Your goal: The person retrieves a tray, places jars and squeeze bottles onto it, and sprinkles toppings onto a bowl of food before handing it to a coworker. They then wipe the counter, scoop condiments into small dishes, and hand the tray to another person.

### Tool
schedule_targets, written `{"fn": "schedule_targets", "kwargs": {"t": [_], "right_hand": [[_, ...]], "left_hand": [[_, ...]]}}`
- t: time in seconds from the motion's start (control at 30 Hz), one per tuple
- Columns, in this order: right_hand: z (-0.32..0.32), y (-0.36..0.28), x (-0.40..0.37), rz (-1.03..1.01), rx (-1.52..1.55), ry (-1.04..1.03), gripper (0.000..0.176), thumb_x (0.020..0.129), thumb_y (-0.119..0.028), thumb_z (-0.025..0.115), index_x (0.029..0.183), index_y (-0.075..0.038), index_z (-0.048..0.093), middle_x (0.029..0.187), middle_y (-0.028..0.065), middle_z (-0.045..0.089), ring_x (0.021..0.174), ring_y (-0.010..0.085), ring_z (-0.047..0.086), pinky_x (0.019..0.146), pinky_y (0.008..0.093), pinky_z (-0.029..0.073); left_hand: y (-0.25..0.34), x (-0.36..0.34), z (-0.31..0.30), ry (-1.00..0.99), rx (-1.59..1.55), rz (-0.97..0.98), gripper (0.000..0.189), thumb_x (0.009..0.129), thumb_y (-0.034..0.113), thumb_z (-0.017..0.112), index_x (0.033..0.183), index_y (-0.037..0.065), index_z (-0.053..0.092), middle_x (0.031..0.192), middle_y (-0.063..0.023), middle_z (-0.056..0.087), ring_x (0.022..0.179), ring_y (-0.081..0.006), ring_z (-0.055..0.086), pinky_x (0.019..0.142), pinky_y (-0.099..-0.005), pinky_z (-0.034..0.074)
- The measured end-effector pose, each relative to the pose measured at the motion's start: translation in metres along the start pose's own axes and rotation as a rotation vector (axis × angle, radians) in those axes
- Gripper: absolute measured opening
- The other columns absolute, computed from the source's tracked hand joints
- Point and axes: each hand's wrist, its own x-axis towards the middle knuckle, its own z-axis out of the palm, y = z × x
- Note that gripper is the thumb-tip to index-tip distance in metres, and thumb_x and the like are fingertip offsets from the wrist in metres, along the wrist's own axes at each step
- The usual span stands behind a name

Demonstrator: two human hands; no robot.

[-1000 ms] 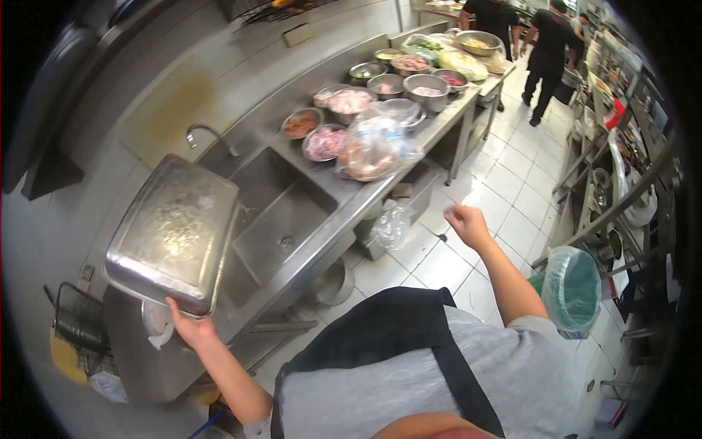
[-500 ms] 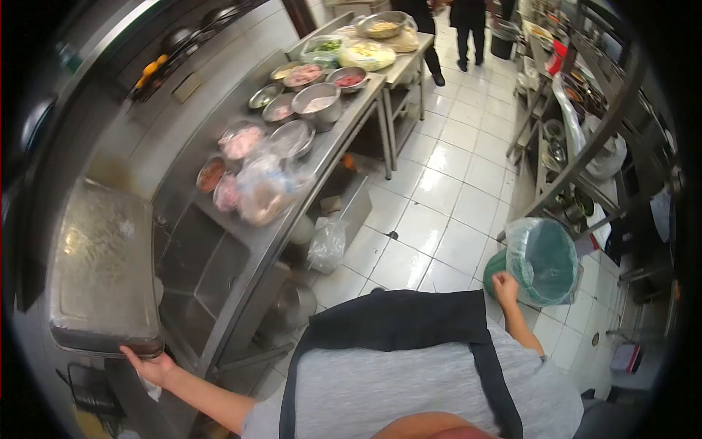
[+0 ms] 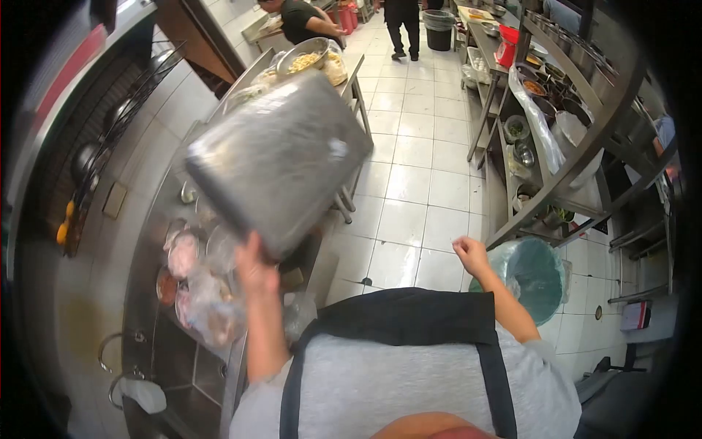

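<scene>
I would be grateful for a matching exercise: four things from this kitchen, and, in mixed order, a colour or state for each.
1. rectangular metal pan
2. right hand
3. nearest bin
4. apron

A. black
B. held up by the left hand
C. green
D. fingers curled, nothing visible held

Pairs: 1-B, 2-D, 3-C, 4-A

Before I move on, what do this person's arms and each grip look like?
Bare forearms emerge from short grey sleeves, with no gloves on the left grip or the right grip. Black apron straps run over the grey shirt.
</scene>
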Motion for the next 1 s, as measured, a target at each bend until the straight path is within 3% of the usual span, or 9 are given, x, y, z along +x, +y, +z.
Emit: {"fn": "schedule_targets", "kwargs": {"t": [0.07, 0.17, 0.23, 0.3, 0.4, 0.6, 0.73, 0.83, 1.0], "right_hand": [[-0.008, 0.042, -0.005, 0.108, -0.151, -0.009, 0.018, 0.080, -0.021, 0.062, 0.083, -0.004, 0.064, 0.068, 0.0141, 0.061, 0.061, 0.0269, 0.059, 0.057, 0.0361, 0.046], [-0.015, 0.102, -0.030, 0.304, -0.131, 0.038, 0.016, 0.078, -0.020, 0.062, 0.081, -0.004, 0.064, 0.069, 0.0150, 0.061, 0.062, 0.0299, 0.059, 0.058, 0.0377, 0.046], [-0.005, 0.156, -0.055, 0.346, -0.012, 0.056, 0.015, 0.078, -0.019, 0.062, 0.081, -0.005, 0.064, 0.070, 0.0149, 0.062, 0.063, 0.0300, 0.060, 0.059, 0.0382, 0.046], [0.023, 0.229, -0.075, 0.283, -0.298, 0.090, 0.014, 0.078, -0.017, 0.062, 0.083, -0.005, 0.064, 0.069, 0.0143, 0.061, 0.062, 0.0290, 0.059, 0.059, 0.0376, 0.045], [0.032, 0.294, -0.044, 0.592, -0.056, -0.050, 0.015, 0.080, -0.019, 0.062, 0.082, -0.005, 0.062, 0.066, 0.0115, 0.059, 0.058, 0.0237, 0.057, 0.058, 0.0354, 0.045], [-0.081, 0.191, 0.274, 0.429, 0.403, 0.195, 0.017, 0.083, -0.019, 0.061, 0.078, -0.003, 0.060, 0.063, 0.0045, 0.058, 0.057, 0.0121, 0.053, 0.055, 0.0281, 0.043], [-0.128, 0.153, 0.497, 0.078, 0.385, 0.089, 0.013, 0.082, -0.014, 0.061, 0.078, -0.002, 0.060, 0.065, 0.0019, 0.059, 0.059, 0.0081, 0.052, 0.055, 0.0232, 0.042], [-0.142, 0.094, 0.613, 0.070, 0.493, 0.030, 0.014, 0.082, -0.015, 0.063, 0.084, -0.001, 0.063, 0.071, 0.0028, 0.061, 0.065, 0.0074, 0.055, 0.060, 0.0234, 0.044], [-0.123, 0.123, 0.694, -0.063, -0.065, -0.064, 0.018, 0.081, -0.022, 0.063, 0.086, -0.005, 0.065, 0.076, 0.0120, 0.065, 0.068, 0.0233, 0.062, 0.064, 0.0334, 0.048]], "left_hand": [[-0.083, 0.068, 0.021, 0.026, -0.050, -0.280, 0.043, 0.085, 0.035, 0.064, 0.114, 0.003, 0.054, 0.112, -0.0040, 0.057, 0.104, -0.0186, 0.052, 0.091, -0.0336, 0.039], [-0.200, 0.135, 0.047, 0.128, 0.152, -0.333, 0.052, 0.092, 0.042, 0.051, 0.116, -0.004, 0.055, 0.114, -0.0079, 0.057, 0.100, -0.0183, 0.053, 0.089, -0.0323, 0.040], [-0.261, 0.171, 0.059, 0.128, 0.293, -0.326, 0.049, 0.092, 0.040, 0.052, 0.105, -0.006, 0.059, 0.103, -0.0077, 0.060, 0.090, -0.0174, 0.055, 0.081, -0.0316, 0.043], [-0.313, 0.202, 0.075, 0.074, 0.503, -0.258, 0.046, 0.092, 0.040, 0.053, 0.093, -0.005, 0.063, 0.089, -0.0077, 0.062, 0.080, -0.0168, 0.054, 0.074, -0.0319, 0.043], [-0.355, 0.253, 0.103, 0.013, 0.670, -0.173, 0.045, 0.091, 0.040, 0.054, 0.077, -0.002, 0.063, 0.069, -0.0052, 0.057, 0.066, -0.0152, 0.048, 0.063, -0.0331, 0.041], [-0.362, 0.330, 0.219, 0.048, 0.808, -0.099, 0.049, 0.092, 0.042, 0.050, 0.066, 0.000, 0.054, 0.057, -0.0029, 0.047, 0.054, -0.0139, 0.042, 0.052, -0.0326, 0.036], [-0.357, 0.370, 0.289, 0.033, 0.754, 0.013, 0.046, 0.093, 0.039, 0.050, 0.065, 0.002, 0.054, 0.056, -0.0007, 0.046, 0.054, -0.0107, 0.040, 0.051, -0.0303, 0.034], [-0.367, 0.416, 0.330, 0.013, 0.629, -0.020, 0.045, 0.093, 0.038, 0.050, 0.066, 0.003, 0.054, 0.058, 0.0019, 0.044, 0.056, -0.0089, 0.039, 0.052, -0.0282, 0.033], [-0.418, 0.507, 0.382, -0.066, 0.376, -0.180, 0.040, 0.094, 0.035, 0.051, 0.104, -0.003, 0.060, 0.096, -0.0053, 0.063, 0.085, -0.0132, 0.057, 0.079, -0.0266, 0.043]]}}
